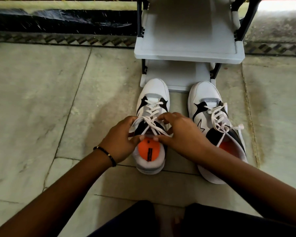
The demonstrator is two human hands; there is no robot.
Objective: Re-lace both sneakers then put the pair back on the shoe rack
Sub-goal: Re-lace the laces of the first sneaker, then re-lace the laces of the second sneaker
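Observation:
Two white, grey and black sneakers with orange insoles stand side by side on the floor, toes toward the rack. Over the left sneaker both hands meet. My left hand pinches the white lace at the shoe's left side. My right hand grips the lace strands above the tongue and covers the shoe's right side. The right sneaker is laced, and its loose lace ends trail over its right edge.
A white shoe rack with black posts stands just beyond the sneakers' toes, its lower shelf touching them. The floor is pale stone tile with a dark patterned border at the back. My knees and bare feet show at the bottom edge.

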